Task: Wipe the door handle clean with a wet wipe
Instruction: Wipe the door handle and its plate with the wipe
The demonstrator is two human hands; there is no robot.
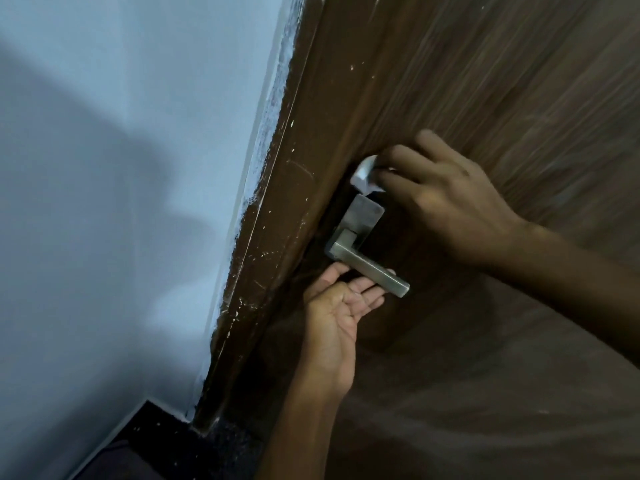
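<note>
A square-section metal door handle (372, 270) juts from its rectangular metal plate (362, 216) on a brown wooden door (485, 98). My right hand (446, 195) pinches a small folded white wet wipe (365, 174) just above the top of the plate; the hand is motion-blurred. My left hand (341, 306) is palm-up under the lever, its fingers curled up behind the bar and touching it from below.
The dark brown door frame (277, 237), scuffed with white paint flecks, runs diagonally left of the handle. A pale blue wall (121, 202) fills the left side. A dark skirting and floor (156, 445) show at the bottom left.
</note>
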